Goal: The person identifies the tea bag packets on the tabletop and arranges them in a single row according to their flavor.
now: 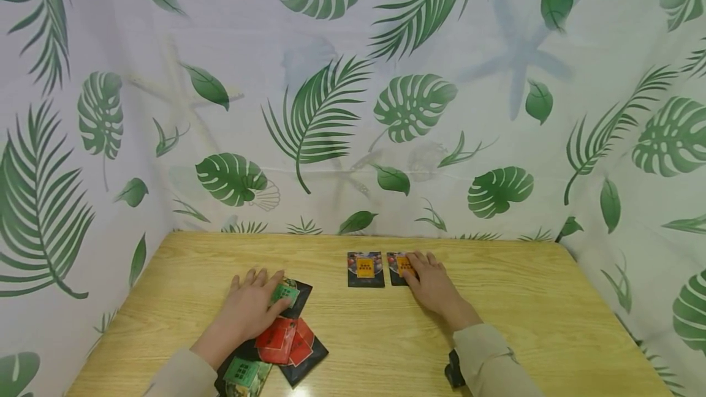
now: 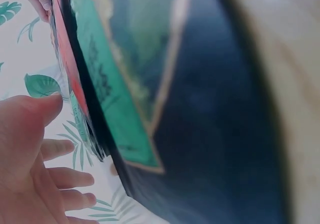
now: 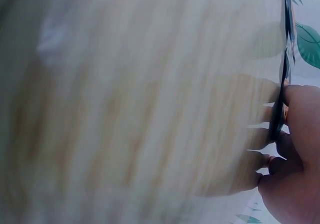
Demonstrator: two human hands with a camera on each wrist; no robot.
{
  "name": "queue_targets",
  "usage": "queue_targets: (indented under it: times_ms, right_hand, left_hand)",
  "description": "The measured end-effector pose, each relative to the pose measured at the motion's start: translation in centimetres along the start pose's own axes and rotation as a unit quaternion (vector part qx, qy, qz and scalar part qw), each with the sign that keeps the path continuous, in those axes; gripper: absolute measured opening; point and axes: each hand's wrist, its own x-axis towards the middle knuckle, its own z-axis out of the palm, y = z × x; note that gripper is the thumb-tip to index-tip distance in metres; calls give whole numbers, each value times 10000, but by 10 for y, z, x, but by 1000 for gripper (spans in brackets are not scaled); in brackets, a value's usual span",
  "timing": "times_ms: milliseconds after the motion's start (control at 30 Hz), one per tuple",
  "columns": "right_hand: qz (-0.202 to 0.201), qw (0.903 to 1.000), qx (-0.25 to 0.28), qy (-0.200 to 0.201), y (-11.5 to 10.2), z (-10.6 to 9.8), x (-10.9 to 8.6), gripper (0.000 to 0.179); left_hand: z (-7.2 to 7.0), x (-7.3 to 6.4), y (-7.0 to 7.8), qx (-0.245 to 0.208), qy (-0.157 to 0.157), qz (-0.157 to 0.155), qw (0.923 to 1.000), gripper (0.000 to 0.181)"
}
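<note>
A person sits at a wooden surface (image 1: 496, 323) walled on three sides by a leaf-print curtain (image 1: 331, 109), both arms reaching forward in beige sleeves.

The left hand (image 1: 250, 308) lies at about 7 o'clock on the surface, palm down with fingers nearly straight, resting on a loose pile of sachets (image 1: 287, 342). Its fingertips press on a green-label sachet (image 1: 285, 293) at the top of the pile, seemingly to pin it or slide it free. Below it, overlapping red-label sachets (image 1: 281, 339) fan out towards 5 o'clock, and another green one (image 1: 242, 374) pokes out under the wrist at the near edge. The left wrist view shows the pile from the side, very close and blurred, with the fingers relaxed.

The right hand (image 1: 430, 283) reaches to about 1 o'clock, fingers extended and flat on an orange-label sachet (image 1: 398, 267), covering its right half. It looks as if it is being set square. Just beside it at 9 o'clock, not quite touching, lies a matching orange sachet (image 1: 365, 269); the two sit in a neat row, far from the pile, which suggests sorting by colour. The right wrist view is mostly blurred wood, with the fingers at the sachet's thin edge.

A small dark object (image 1: 453, 371) sits by the right sleeve; I cannot tell what it is.
</note>
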Motion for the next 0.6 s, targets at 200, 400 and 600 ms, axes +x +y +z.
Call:
queue_targets:
  times_ms: [200, 400, 600]
  right_hand:
    - [-17, 10000, 0, -12, 0, -1, 0, 58]
    - [-19, 10000, 3, -8, 0, -1, 0, 58]
    - [-11, 10000, 0, -10, 1, 0, -1, 58]
  left_hand:
    - [1, -3, -1, 35, -23, -30, 10000, 66]
    - [-1, -5, 0, 46, -93, -49, 9999, 66]
    - [-1, -5, 1, 37, -135, -61, 9999, 66]
